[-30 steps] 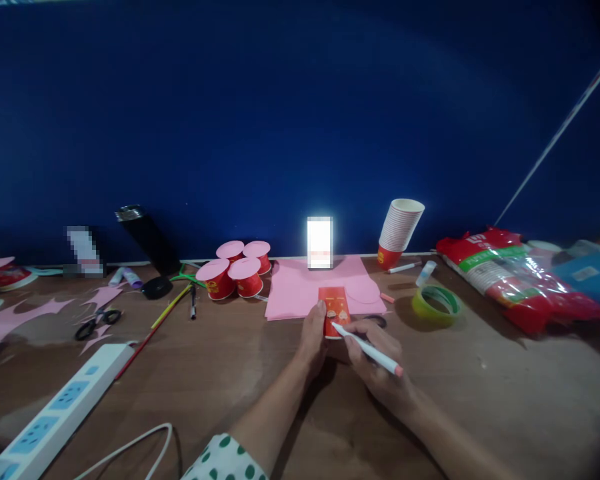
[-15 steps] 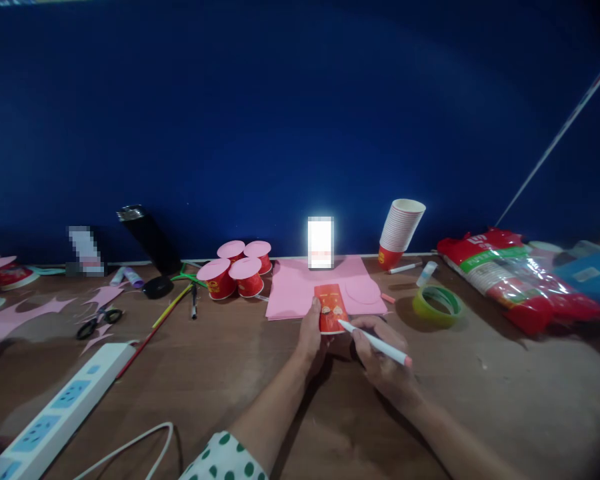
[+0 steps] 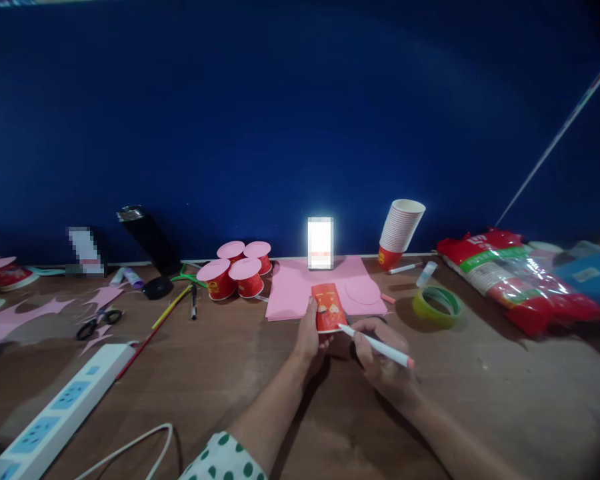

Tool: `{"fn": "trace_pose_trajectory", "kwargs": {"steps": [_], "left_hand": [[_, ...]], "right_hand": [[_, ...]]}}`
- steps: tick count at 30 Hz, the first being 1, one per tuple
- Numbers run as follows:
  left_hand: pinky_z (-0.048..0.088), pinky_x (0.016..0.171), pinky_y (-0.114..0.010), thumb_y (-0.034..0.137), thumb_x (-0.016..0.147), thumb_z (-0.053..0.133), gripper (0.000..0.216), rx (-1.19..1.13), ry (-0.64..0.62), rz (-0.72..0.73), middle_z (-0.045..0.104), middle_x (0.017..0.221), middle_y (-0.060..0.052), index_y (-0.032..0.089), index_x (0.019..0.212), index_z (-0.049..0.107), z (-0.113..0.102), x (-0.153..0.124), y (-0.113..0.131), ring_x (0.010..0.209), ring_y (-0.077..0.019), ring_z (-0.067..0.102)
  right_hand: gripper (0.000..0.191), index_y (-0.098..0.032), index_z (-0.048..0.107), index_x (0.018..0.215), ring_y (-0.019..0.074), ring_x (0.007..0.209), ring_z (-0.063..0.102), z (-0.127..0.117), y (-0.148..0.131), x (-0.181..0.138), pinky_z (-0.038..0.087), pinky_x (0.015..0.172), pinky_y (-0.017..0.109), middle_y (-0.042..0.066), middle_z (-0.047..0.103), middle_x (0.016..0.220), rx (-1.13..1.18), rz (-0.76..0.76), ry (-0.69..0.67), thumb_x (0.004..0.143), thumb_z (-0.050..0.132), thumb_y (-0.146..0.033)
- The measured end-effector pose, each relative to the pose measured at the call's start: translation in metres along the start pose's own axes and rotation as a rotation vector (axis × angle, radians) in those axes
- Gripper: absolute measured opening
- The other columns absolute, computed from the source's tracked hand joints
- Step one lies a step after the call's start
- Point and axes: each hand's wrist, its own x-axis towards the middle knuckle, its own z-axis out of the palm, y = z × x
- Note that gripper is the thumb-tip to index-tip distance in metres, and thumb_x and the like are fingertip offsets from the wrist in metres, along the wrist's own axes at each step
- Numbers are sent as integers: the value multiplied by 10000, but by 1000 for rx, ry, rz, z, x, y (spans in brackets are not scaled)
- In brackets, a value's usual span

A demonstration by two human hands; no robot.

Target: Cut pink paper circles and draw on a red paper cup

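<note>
A red paper cup [image 3: 331, 308] with printed figures is gripped in my left hand [image 3: 309, 337], its white rim toward me. My right hand [image 3: 384, 357] pinches a white marker [image 3: 380, 347] with a pinkish end, and its tip is at the cup's lower right edge. I cannot tell whether the tip touches the cup. Behind the cup lie pink paper sheets [image 3: 293, 287], with a pink paper circle [image 3: 363, 291] on top. To the left stand several red cups [image 3: 220, 283] capped with pink discs.
At the back stand a bright phone [image 3: 321, 243], a leaning cup stack [image 3: 401, 227] and a black flask [image 3: 153, 240]. Green tape [image 3: 437, 307] and a bag of cups [image 3: 510, 273] lie right. Scissors [image 3: 99, 324], pink scraps [image 3: 27, 317] and a power strip [image 3: 65, 403] lie left.
My left hand and the cup have shifted slightly left. The marker tip has moved from the cup's face to its lower right edge. The other things stay put.
</note>
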Motion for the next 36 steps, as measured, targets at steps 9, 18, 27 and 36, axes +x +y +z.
{"fn": "trace_pose_trajectory", "kwargs": {"steps": [9, 18, 27, 36], "left_hand": [[493, 587, -240, 552, 723, 631, 443, -42, 42, -6, 665, 750, -47, 130, 855, 633, 1, -1, 1, 599, -127, 609], [503, 579, -240, 516, 736, 638, 409, -83, 31, -19, 672, 767, -49, 131, 875, 632, 1, -1, 2, 607, -130, 615], [476, 546, -244, 569, 749, 590, 469, -22, -8, -38, 661, 747, -58, 120, 883, 617, 0, -2, 1, 587, -138, 605], [440, 537, -232, 585, 723, 607, 480, -31, -71, -19, 639, 714, -43, 120, 841, 609, 1, 0, -1, 568, -125, 578]], "right_hand": [[151, -186, 603, 765, 145, 545, 573, 0, 1, 0, 466, 557, 252, 2, 617, 618, 3, 22, 7, 844, 508, -271], [147, -187, 606, 768, 145, 535, 569, 0, 2, 1, 467, 543, 253, 4, 623, 625, 3, 15, 11, 841, 512, -274], [130, -186, 613, 813, 152, 580, 589, -1, 2, 0, 479, 582, 262, 15, 637, 673, -3, -12, 21, 849, 518, -267], [102, -195, 610, 844, 167, 638, 606, 0, 3, 0, 487, 620, 274, 25, 649, 730, 18, -27, -4, 849, 521, -243]]}}
